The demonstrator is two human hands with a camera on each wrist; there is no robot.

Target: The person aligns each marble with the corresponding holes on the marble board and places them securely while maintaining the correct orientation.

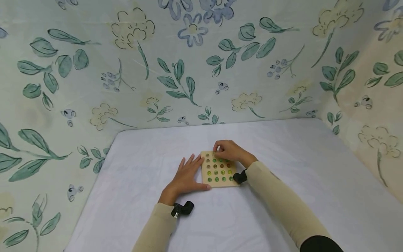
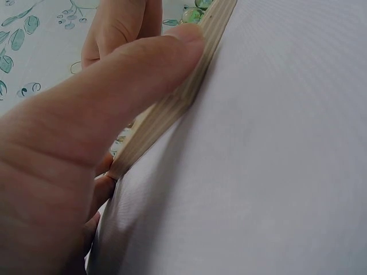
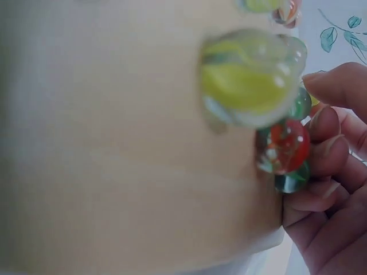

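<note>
A square light wooden board (image 1: 220, 184) lies on the white cloth, with rows of glass marbles (image 1: 223, 172) seated in it, mostly green, yellow and reddish-brown. My left hand (image 1: 185, 176) lies along its left side, fingers spread at that edge and the thumb (image 2: 186, 37) against the near edge. Over the far row, my right hand (image 1: 231, 150) pinches a small marble, mostly hidden by the fingertips. Seen close in the right wrist view, a yellow marble (image 3: 246, 83) and a red one (image 3: 287, 146) stand on the board beside the curled right fingers (image 3: 330, 154).
White cloth (image 1: 141, 157) covers the table around the board. Behind and at the sides hangs a floral-patterned curtain (image 1: 189, 87). Small black cameras (image 1: 185, 209) are strapped at both wrists.
</note>
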